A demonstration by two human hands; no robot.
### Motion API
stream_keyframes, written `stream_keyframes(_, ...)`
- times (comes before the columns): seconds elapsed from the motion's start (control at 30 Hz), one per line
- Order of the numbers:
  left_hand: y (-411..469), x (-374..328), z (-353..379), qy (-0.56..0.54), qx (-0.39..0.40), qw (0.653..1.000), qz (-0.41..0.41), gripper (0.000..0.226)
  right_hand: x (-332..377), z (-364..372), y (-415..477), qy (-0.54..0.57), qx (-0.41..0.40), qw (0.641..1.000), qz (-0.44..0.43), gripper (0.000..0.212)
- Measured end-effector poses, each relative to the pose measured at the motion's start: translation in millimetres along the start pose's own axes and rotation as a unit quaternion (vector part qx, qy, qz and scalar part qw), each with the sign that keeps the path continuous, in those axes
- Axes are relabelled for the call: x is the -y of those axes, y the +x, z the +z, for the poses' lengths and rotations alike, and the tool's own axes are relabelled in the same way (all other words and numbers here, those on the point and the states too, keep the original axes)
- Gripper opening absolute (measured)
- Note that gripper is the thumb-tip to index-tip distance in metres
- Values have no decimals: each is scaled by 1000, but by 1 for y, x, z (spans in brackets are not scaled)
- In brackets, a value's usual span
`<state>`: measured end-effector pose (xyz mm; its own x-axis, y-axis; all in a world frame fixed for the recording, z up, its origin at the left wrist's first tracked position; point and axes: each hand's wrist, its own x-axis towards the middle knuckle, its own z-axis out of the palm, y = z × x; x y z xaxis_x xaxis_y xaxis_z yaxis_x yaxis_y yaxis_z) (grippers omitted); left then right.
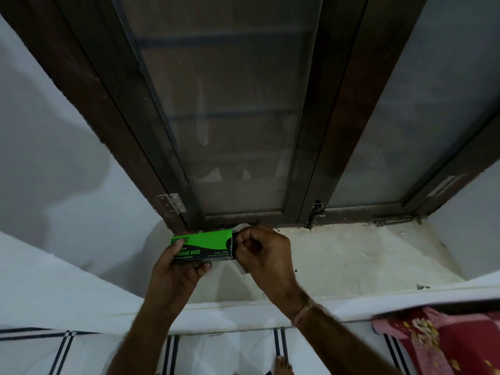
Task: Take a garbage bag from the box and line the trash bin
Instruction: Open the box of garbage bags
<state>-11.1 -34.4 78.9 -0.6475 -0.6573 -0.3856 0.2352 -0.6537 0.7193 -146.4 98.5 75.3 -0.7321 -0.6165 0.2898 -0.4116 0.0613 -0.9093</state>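
A green and black box of garbage bags is held level in front of the window sill. My left hand grips its left end from below, thumb on the front face. My right hand is closed at the box's right end, fingers curled at the open flap, with a pale flap or sheet showing beneath them. What the right fingers pinch is hidden. No trash bin is in view.
A stained white window sill runs behind the box. Above it stands a dark wooden window frame with frosted panes and a latch. A red floral cloth lies at the lower right. Tiled wall and a bare foot show below.
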Motion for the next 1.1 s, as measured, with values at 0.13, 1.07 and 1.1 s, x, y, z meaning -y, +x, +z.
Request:
stream_keyframes(0.13,0,-5,-4,-5,0,1000,5,40,1,-10,2,-30,-9,999,-4,4)
stream_keyframes(1.07,1,1,0,156,-11,986,53,17,-17,-31,-10,190,48,962,191,37)
stream_keyframes(1.1,1,2,1,158,-11,986,59,17,-18,-30,-12,201,40,958,202,39)
